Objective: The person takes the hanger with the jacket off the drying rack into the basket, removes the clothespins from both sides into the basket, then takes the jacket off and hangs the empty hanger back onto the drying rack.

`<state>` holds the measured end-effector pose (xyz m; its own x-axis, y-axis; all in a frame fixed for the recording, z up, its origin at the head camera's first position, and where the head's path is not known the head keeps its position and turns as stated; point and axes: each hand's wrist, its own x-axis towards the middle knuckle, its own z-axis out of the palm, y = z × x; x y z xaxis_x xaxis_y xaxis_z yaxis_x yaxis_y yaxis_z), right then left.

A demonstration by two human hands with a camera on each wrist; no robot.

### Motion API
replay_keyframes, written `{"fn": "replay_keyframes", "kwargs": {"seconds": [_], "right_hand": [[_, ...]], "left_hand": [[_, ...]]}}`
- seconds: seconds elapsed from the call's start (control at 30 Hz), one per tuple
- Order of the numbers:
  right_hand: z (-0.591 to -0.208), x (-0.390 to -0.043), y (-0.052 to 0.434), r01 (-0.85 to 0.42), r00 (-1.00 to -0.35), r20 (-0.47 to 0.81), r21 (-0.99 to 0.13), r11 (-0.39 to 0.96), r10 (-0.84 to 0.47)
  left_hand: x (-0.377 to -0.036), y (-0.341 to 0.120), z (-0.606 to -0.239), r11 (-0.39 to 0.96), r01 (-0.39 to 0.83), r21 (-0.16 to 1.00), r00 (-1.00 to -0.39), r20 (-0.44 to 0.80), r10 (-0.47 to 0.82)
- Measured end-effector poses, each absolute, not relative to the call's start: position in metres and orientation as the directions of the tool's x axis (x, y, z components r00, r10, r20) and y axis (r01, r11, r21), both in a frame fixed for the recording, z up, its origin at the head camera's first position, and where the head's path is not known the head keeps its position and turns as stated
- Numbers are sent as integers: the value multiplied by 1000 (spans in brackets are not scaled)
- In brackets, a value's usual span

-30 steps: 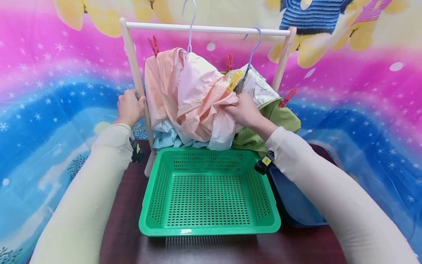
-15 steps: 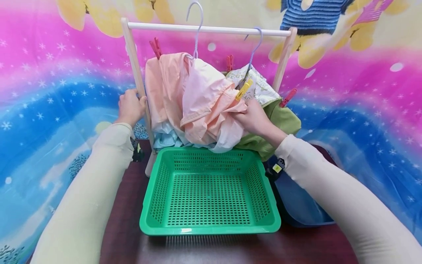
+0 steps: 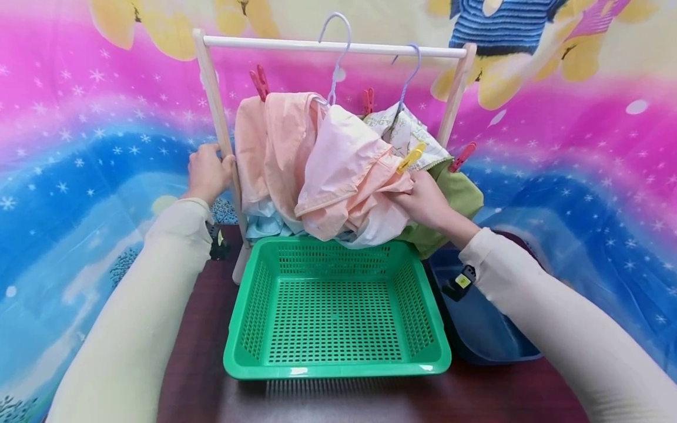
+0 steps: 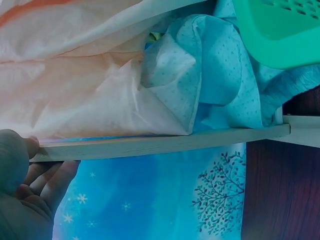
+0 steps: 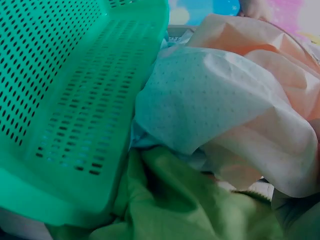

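My left hand (image 3: 207, 171) grips the left post (image 4: 165, 146) of a small wooden rack, thumb on one side and fingers on the other. My right hand (image 3: 423, 200) pinches the right end of a peach-and-white garment (image 3: 338, 170), just below a yellow clothespin (image 3: 411, 157). This garment is bunched over a lilac hanger (image 3: 334, 76), whose hook overlaps the white rail (image 3: 270, 43); whether it bears on the rail I cannot tell. A red clothespin (image 3: 260, 82) clips its left end. Behind my right hand, a green garment (image 3: 460, 191) hangs on another lilac hanger (image 3: 406, 82).
A green perforated basket (image 3: 338, 370) stands before the rack on a dark wooden table (image 3: 195, 352). Right of it sits a dark blue bin (image 3: 492, 329), partly under my right arm. Light-blue cloth (image 4: 220, 65) hangs low behind the basket. More red clothespins (image 3: 462, 157) clip the green garment.
My right hand has moved right and slightly down, drawing the peach garment and its hanger along; the hook sits lower against the rail. The left hand has stayed on the post.
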<state>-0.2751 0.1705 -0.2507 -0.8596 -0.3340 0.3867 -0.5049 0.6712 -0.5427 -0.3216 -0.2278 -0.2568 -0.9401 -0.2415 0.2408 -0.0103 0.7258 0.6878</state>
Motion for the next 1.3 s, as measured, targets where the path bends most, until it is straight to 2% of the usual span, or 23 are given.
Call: {"fn": "replay_keyframes", "kwargs": {"seconds": [0.17, 0.8, 1.03, 1.3], "right_hand": [[-255, -272, 185, -513, -855, 388, -525, 679, -345], [-272, -258, 221, -535, -844, 375, -614, 580, -382], [-279, -253, 235, -565, -822, 378, -636, 526, -425], [-290, -240, 257, -515, -855, 309, -611, 601, -418]], "left_hand": [[-320, -227, -254, 728, 6, 686, -942, 249, -227], [-319, -224, -251, 713, 15, 701, -949, 235, -210], [-320, -224, -250, 699, 16, 715, -957, 214, -197], [-321, -221, -252, 700, 33, 713, -961, 216, -174]]}}
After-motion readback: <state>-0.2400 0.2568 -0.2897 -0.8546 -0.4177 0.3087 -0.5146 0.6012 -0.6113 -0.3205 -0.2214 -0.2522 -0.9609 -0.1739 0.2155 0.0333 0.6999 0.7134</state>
